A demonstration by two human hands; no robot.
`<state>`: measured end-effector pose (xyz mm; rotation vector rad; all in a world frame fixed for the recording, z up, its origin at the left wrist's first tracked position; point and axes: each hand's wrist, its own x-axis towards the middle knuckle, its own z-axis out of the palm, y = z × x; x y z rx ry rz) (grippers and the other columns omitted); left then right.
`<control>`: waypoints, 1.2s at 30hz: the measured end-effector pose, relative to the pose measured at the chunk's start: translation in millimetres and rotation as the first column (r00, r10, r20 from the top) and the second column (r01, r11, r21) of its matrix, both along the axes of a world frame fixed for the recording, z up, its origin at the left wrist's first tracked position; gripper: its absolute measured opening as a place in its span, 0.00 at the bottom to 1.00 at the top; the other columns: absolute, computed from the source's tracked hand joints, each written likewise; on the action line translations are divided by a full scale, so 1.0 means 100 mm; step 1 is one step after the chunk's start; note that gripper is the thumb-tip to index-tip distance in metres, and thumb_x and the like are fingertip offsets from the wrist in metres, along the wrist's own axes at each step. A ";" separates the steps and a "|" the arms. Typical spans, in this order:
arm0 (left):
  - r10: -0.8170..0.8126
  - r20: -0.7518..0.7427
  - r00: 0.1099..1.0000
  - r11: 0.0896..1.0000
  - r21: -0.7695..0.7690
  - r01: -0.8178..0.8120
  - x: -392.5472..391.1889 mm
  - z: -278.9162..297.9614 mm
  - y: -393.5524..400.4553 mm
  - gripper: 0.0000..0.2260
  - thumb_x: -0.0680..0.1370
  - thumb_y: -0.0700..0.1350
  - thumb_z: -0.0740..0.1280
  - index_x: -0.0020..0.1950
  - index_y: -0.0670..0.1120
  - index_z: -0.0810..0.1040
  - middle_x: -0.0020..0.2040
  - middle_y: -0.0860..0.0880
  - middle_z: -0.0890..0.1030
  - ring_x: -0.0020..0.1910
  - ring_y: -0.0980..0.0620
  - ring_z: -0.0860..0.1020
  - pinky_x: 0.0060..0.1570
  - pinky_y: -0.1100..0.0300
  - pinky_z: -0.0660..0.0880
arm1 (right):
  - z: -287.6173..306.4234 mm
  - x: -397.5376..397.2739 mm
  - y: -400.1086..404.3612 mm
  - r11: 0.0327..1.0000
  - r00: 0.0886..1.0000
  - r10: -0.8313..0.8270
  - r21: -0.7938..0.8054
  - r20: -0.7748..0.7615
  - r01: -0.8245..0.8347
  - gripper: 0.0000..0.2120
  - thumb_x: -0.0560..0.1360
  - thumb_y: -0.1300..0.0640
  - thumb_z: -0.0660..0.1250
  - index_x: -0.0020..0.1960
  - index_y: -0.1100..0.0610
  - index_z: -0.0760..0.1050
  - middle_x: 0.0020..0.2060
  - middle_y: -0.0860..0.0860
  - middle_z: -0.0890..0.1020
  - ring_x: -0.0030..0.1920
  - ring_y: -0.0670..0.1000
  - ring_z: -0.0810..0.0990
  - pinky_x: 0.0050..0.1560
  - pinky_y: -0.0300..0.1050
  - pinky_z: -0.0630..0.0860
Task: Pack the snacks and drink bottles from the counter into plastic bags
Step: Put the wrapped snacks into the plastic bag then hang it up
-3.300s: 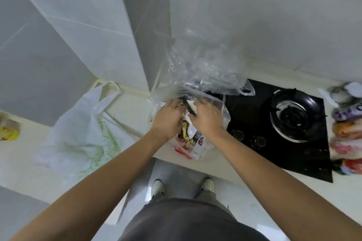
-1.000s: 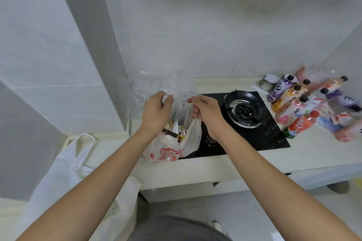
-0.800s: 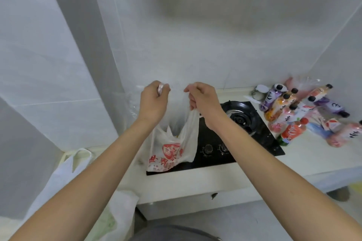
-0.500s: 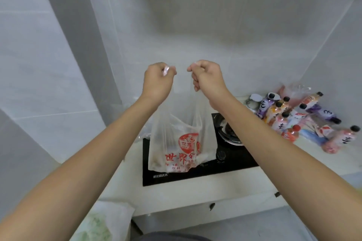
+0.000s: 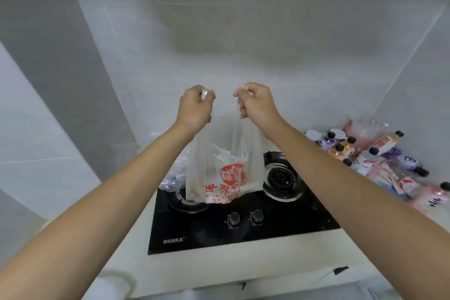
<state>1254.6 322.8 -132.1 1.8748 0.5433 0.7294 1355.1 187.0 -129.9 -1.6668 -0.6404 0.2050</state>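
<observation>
Now the thin translucent plastic bag with the red printed logo and characters [image 5: 220, 173] hangs in the air above the black glass gas hob [image 5: 241, 221], where a moment ago it sat slumped on the worktop with both hands working inside its mouth. In about a second it has been drawn up by its handles until its sides pull straight and its bottom swings just over the left burner [image 5: 188, 203]. I take that to mean this bag is filled and being settled or tested for weight, perhaps before its handles are tied, though that is only my guess.

The left hand [image 5: 194, 107] is curled into a fist around one handle, a scrap of clear film showing at the thumb. The right hand [image 5: 255, 102] is also curled, pinching the other handle between thumb and bent fingers. The two fists sit close together at the same height, a small gap between them, holding the mouth partly drawn open.

Behind the bag, a crumpled clear plastic bag [image 5: 174, 173] lies on the hob's far left corner. Well to the right, against the tiled wall, a heap of drink bottles with black caps and coloured labels [image 5: 379, 153] lies on the pale counter [image 5: 243, 268] among flat snack packets [image 5: 399, 178], so a good share of the packing seems still to do.
</observation>
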 end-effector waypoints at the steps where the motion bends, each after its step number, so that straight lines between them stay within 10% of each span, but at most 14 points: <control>1: -0.004 -0.019 1.000 1.000 0.006 0.004 0.10 0.00 0.00 0.10 0.81 0.43 0.62 0.48 0.36 0.76 0.34 0.44 0.76 0.29 0.47 0.75 0.36 0.50 0.79 | -0.01 0.13 0.03 1.000 1.000 0.023 -0.011 -0.016 -0.023 0.10 0.82 0.60 0.62 0.46 0.63 0.79 0.31 0.53 0.76 0.30 0.49 0.74 0.35 0.45 0.79; 23: -0.025 -0.222 0.975 0.996 -0.093 0.004 2.01 -0.50 0.63 0.05 0.82 0.41 0.59 0.50 0.43 0.72 0.43 0.44 0.85 0.38 0.53 0.80 0.40 0.60 0.73 | -0.64 2.01 0.77 0.969 0.998 -0.007 -0.248 -0.064 -0.010 0.07 0.79 0.60 0.61 0.47 0.59 0.77 0.36 0.53 0.84 0.42 0.57 0.86 0.52 0.55 0.82; 36: -0.007 -0.364 0.931 1.000 0.007 0.011 2.15 -0.82 0.60 0.12 0.75 0.47 0.64 0.51 0.40 0.79 0.47 0.45 0.85 0.51 0.44 0.82 0.55 0.48 0.79 | -0.91 2.06 0.69 0.886 0.992 0.019 -0.461 0.122 0.040 0.15 0.77 0.56 0.63 0.47 0.69 0.75 0.44 0.64 0.83 0.48 0.64 0.82 0.47 0.55 0.78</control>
